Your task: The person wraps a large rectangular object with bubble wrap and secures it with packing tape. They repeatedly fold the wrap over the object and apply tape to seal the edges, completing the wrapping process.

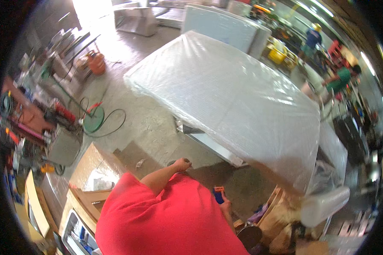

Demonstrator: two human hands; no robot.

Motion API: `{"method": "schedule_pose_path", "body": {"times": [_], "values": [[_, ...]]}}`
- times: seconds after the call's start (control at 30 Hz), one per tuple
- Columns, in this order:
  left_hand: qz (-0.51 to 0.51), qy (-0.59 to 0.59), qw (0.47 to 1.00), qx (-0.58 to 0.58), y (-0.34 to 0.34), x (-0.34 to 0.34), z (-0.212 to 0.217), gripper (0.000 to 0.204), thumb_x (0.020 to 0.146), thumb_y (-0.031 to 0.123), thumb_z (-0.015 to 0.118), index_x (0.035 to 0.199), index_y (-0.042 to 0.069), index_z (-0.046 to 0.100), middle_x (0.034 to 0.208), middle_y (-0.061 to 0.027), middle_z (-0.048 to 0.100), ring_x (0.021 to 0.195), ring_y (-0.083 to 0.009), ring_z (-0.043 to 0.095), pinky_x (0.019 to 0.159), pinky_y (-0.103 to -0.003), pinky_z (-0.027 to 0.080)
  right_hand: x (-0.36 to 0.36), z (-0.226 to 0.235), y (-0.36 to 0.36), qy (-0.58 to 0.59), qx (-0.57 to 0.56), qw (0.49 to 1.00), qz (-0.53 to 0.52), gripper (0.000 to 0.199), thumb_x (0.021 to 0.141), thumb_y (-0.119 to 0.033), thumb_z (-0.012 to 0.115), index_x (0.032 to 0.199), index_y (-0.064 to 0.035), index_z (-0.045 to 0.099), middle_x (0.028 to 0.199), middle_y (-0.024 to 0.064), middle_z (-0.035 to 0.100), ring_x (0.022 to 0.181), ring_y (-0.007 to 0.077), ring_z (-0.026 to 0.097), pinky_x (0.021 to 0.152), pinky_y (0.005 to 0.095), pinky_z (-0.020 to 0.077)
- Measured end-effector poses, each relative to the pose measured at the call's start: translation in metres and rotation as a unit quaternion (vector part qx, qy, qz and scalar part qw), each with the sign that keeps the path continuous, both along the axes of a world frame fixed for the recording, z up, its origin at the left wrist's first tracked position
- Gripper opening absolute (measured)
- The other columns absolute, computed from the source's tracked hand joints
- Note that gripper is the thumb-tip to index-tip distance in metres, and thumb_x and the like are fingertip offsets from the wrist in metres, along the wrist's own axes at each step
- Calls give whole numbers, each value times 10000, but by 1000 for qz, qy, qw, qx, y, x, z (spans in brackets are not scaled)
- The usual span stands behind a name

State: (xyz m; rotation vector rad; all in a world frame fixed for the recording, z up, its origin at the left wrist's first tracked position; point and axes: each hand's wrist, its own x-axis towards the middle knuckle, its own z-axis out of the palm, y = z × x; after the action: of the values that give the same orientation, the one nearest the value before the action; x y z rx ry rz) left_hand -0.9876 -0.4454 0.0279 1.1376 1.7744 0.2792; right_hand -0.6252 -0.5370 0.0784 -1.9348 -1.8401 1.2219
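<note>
My left hand (182, 164) is held out in front of my red shirt, its fingers curled closed. Whatever may be inside that hand is too small to make out. Lower and to the right, my right hand (226, 204) grips a small blue handheld tool with an orange top (218, 196); its exact kind is not clear. Ahead of both hands stands a large, table-like piece wrapped in clear bubble wrap (225, 89), which neither hand touches. A pale metal edge (212, 148) shows beneath the wrap.
A roll of clear wrap (325, 207) lies at the right, near cardboard (285, 208). At left are an orange gas cylinder (96, 62), a green round-based stand (93, 120) with a hose, and cartons (98, 163). Two people (312, 39) are at the far right.
</note>
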Motion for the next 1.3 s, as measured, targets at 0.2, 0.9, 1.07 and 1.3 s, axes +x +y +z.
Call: {"method": "schedule_pose_path", "body": {"times": [0.2,0.9,1.07,1.3], "values": [[140,30,990,-5,-74,-83,3,542,896,460,580,1141,-12,685,1147,-233,684,1108,-366,644,962,-418,493,-88,19,83,-52,107,972,201,780,683,-409,797,1406,-249,551,959,185,710,865,344,703,789,432,556],[387,-288,876,5,80,-379,58,732,964,544,520,1451,9,411,1291,-151,621,1055,-285,635,885,-446,478,-459,104,207,236,182,889,348,724,689,-204,790,1376,-134,572,873,172,653,774,331,675,729,404,551],[506,-189,841,18,153,-459,16,815,900,517,637,1475,21,340,1319,-143,595,1045,-285,637,850,-437,492,-495,92,253,239,169,896,334,745,678,-195,798,1388,-179,570,878,161,655,773,292,680,730,372,548],[441,-281,852,-4,182,-505,4,454,921,313,660,1250,8,592,1094,-130,700,917,-261,690,782,-399,532,-555,97,288,224,195,912,283,764,675,-242,768,1409,-253,553,865,165,641,743,333,660,677,418,554]]}}
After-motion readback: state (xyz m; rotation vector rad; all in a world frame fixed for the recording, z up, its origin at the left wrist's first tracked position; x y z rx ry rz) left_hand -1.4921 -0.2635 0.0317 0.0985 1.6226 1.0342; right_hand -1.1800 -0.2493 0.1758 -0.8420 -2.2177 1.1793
